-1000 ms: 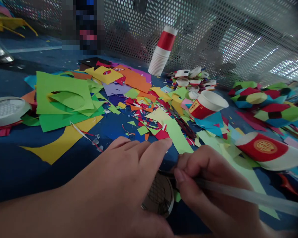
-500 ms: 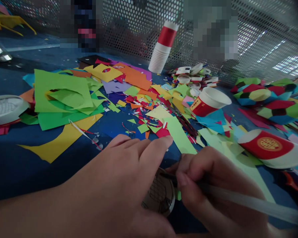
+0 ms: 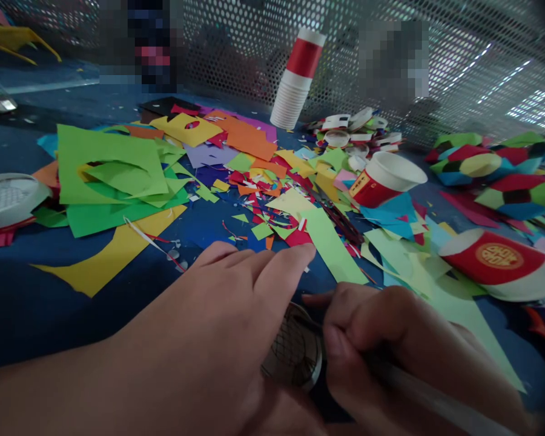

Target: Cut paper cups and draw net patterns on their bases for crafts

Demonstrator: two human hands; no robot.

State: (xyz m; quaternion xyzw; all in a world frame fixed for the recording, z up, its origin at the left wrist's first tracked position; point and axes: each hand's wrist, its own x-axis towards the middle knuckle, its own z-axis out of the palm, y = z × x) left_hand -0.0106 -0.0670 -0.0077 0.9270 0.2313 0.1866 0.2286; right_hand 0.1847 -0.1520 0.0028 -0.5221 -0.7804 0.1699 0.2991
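Low in the middle of the head view is a round cup bottom [image 3: 302, 348] with a pale rim and dark drawn lines, part of them a lattice. My left hand [image 3: 227, 315] lies across its left side, hiding that part, with the fingers together and the thumb below, holding it. My right hand [image 3: 376, 339] is closed in a writing grip around a pen [image 3: 436, 390] with a long pale shaft. The pen's dark front end is at the disc's upper right edge; whether its tip touches the surface I cannot tell.
Coloured paper sheets [image 3: 113, 163] and scraps cover the dark blue table. Two red-and-white paper cups [image 3: 499, 260] are at right; a cup stack [image 3: 297, 79] stands behind. Another lattice-marked cup bottom [image 3: 11, 197] is at far left, and multicoloured paper shapes [image 3: 518, 188] at far right.
The pen's shaft has swung lower, and my right hand has shifted slightly right, showing more of the disc. My left hand has hardly moved. The view has tilted slightly.
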